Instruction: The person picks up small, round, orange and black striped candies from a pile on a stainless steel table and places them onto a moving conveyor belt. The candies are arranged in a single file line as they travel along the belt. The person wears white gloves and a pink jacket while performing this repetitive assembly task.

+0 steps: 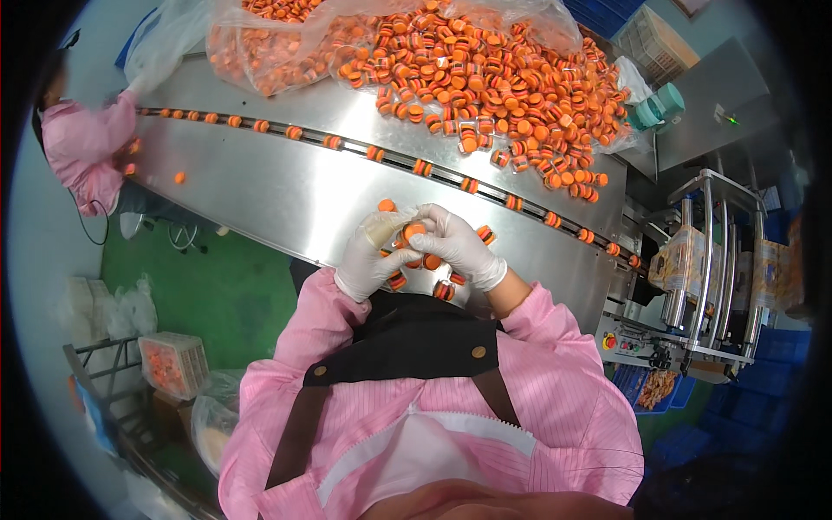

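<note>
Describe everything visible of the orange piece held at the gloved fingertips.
The orange piece shows a round, smooth-looking face turned up toward the camera. The white-gloved right hand holds its edge over the metal table; the left hand cups close at its left, exact contact unclear. Its underside and material cannot be made out.

Green floor (230, 295); pale bluish wall (39, 234), left; steel table (295, 191), glare-streaked; blue crates (784, 351), right.

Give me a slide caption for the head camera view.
Gloved left hand and right hand hold an orange-topped piece over a metal table near a conveyor of similar pieces.
</note>
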The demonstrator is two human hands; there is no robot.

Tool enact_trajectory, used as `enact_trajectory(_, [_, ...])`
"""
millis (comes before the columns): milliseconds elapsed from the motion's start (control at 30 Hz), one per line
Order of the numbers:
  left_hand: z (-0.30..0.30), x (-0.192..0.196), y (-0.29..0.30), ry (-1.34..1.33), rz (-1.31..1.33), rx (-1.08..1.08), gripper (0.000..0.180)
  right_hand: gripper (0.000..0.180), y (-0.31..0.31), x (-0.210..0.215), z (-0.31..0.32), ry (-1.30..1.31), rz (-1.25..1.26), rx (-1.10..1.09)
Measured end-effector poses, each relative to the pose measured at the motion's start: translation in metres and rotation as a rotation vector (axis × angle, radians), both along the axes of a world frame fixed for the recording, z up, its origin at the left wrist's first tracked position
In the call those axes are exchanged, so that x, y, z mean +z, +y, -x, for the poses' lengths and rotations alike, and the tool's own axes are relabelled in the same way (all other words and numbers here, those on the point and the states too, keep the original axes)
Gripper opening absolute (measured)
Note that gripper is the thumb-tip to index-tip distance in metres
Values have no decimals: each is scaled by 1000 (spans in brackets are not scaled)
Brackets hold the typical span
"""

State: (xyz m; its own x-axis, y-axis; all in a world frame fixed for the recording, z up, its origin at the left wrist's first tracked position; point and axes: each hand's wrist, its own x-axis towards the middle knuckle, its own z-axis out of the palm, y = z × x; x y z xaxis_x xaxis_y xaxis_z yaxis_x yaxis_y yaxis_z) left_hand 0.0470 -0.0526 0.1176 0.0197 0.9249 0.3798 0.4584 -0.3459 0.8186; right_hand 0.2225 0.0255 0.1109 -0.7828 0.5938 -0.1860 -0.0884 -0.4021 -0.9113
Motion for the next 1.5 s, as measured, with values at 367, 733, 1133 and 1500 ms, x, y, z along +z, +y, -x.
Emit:
enact_trajectory(367, [-2,10,-6,-90,176,-158,54,48,-1,-16,-13,69,179,97])
enact_trajectory(733, [-7,2,-4,161,45,-168,50,45,-4,-17,-25,71,182,124])
enact_trajectory(1133, [-6,-4,-2,310,88,-152,46,48,-7,-30,-24,154,325,78])
enact_trajectory(1500, [-3,-13,4,357,-161,-148,50,45,-13,-32,-18,229,442,9])
